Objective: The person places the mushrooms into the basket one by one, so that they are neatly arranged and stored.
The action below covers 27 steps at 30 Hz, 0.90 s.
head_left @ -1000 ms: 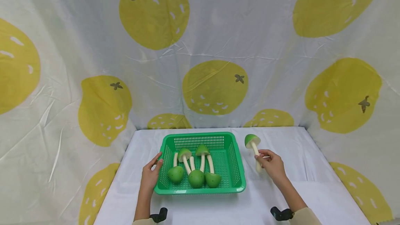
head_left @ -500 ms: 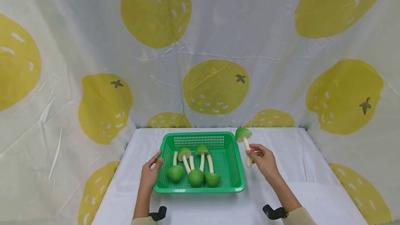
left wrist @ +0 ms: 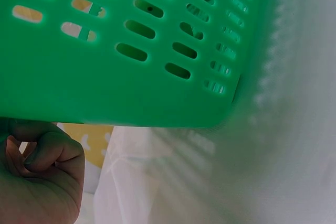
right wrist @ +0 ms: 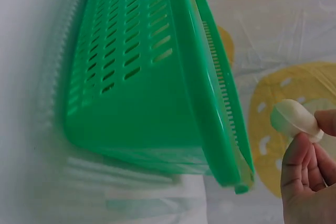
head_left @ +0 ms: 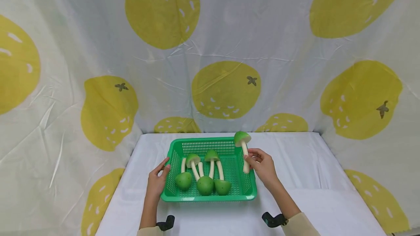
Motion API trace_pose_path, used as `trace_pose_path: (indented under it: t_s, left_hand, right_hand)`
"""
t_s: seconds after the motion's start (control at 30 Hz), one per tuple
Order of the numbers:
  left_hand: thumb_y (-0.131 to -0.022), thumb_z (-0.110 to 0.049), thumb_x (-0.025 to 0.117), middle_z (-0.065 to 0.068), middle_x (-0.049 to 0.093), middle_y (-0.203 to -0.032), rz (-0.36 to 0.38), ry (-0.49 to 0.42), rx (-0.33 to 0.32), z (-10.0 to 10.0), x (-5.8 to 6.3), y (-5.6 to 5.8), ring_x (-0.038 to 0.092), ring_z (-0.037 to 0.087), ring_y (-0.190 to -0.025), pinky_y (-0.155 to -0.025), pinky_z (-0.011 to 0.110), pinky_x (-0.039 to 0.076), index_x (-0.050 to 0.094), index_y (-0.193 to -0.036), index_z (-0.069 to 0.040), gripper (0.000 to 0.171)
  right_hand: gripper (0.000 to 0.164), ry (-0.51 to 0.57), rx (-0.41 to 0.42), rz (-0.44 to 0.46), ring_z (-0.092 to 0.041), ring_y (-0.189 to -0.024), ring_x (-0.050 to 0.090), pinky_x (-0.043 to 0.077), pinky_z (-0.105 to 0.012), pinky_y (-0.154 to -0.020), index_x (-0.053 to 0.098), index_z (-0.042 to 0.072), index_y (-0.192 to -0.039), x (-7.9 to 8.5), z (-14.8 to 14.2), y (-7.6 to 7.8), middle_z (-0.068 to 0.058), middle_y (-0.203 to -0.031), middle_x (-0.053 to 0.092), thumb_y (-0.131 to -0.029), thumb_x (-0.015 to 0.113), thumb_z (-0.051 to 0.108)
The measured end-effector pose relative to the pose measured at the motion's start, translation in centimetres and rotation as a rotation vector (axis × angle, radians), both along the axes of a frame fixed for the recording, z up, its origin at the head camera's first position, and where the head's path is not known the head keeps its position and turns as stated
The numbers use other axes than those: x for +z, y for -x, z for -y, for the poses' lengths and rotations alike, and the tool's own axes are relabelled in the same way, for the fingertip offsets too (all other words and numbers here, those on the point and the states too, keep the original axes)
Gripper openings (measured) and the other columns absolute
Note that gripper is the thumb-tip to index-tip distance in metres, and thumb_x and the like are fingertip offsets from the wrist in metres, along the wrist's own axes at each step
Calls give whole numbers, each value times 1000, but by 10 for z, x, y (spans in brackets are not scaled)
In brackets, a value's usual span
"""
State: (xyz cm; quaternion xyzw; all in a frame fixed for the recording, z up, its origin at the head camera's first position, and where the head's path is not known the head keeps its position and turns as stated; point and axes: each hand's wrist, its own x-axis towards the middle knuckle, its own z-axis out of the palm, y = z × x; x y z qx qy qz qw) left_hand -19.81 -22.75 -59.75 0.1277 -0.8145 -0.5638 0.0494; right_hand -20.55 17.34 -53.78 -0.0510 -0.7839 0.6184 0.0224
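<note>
My right hand (head_left: 264,167) pinches the pale stem of a green-capped toy mushroom (head_left: 242,138), held cap up over the right rim of a green plastic basket (head_left: 244,196). In the right wrist view the stem's end (right wrist: 297,118) shows between thumb and fingers, beside the basket's rim (right wrist: 197,72). My left hand (head_left: 156,183) grips the basket's left rim, its curled fingers right at the edge in the left wrist view. Several more mushrooms lie inside the basket, such as one with a round cap (head_left: 205,185) toward the front and another with its cap (head_left: 212,155) toward the back.
A white cloth (head_left: 295,199) covers the table under the basket. Behind and to both sides hangs a pale curtain (head_left: 282,83) printed with yellow fruit. The right part of the basket's floor (head_left: 237,177) shows bare mesh.
My right hand has carried the mushroom leftward and slightly up, from beside the basket to over its right rim. My left hand keeps its place at the left rim.
</note>
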Motion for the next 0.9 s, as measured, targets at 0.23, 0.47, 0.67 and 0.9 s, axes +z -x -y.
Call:
trace_pose_path:
  t_s: [0.23,0.47,0.67,0.9]
  left_hand:
    - [-105,-41,59,12,60,-119,2,2,5,0,1,-2,49,30,-134,-104,52,38,61,-146,-30,42]
    - [-104,-40,61,11,60,-118,-10,-13,15,-1,2,1,47,30,-138,-110,57,36,63,-144,-30,41]
    - [-105,-42,59,13,60,-120,-12,-12,3,0,2,0,45,33,-141,-113,63,33,61,-145,-30,42]
    - [-105,-38,59,13,60,-119,-24,-10,-3,-1,0,-1,48,32,-138,-110,59,36,60,-146,-29,42]
  right_hand:
    - [37,12,56,-23,-12,-80,64,59,-33,-68,67,3,-128,-10,27,3,-13,-109,65,-97,74,23]
    - [38,-1,85,-3,-18,-90,64,59,-36,-72,64,4,-133,-16,50,3,-15,-118,64,-102,67,26]
    - [34,-33,58,54,-21,-97,62,56,-36,-71,63,1,-132,-24,62,1,-15,-120,63,-104,62,22]
    - [34,-12,45,110,-25,-99,60,51,-32,-72,59,-3,-134,-34,68,3,-18,-119,61,-106,58,16]
